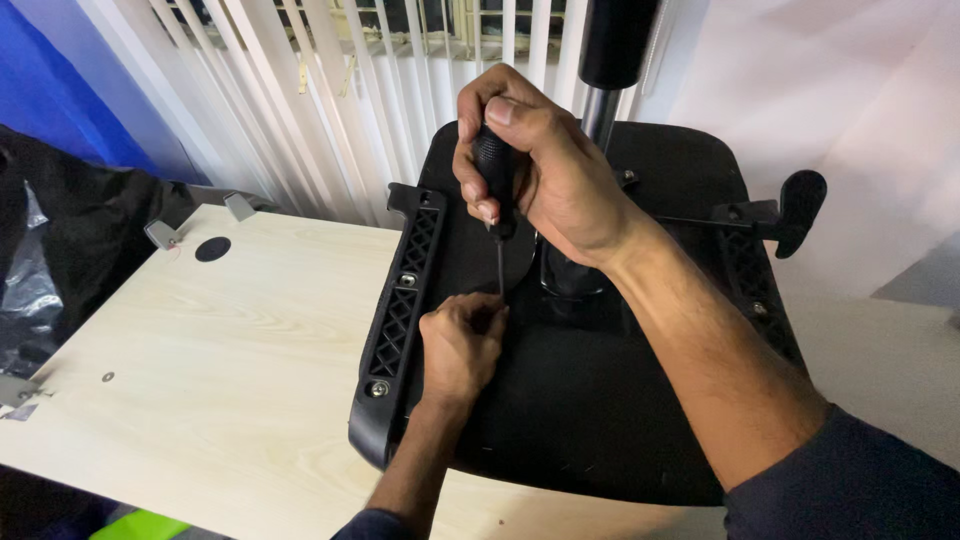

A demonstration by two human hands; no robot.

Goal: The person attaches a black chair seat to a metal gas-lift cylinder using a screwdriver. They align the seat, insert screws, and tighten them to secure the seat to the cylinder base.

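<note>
white vertical blinds [350, 90] and a pale wall form the background, with a light wood bench [220, 370] in front of them. right hand [535, 165]: fingers [472, 190] wrapped tight around the black handle of a screwdriver [497, 190], thumb on top, the tool held upright with its thin shaft pointing down. left hand [462, 345]: fingers curled together and pinched at the shaft's tip; whatever small part they hold there is hidden and cannot be told. the tip meets the underside of a black chair seat [580, 400], just beside the central metal plate [565, 270]. the seat lies upside down on the bench, overhanging its right edge. a black gas cylinder [608, 60] rises from the plate, behind the right hand. a ribbed black arm bracket [400, 310] runs along the seat's left edge, with screw heads showing in it; a second bracket [745, 275] lies along the right edge. a black lever [795, 210] sticks out at the seat's upper right. on the bench, a dark round hole [212, 249] sits near the far left corner, and metal brackets [165, 232] stand at that edge. a black plastic bag [70, 250] lies to the left of the bench. dark sleeves cover both forearms near the bottom edge.
</note>
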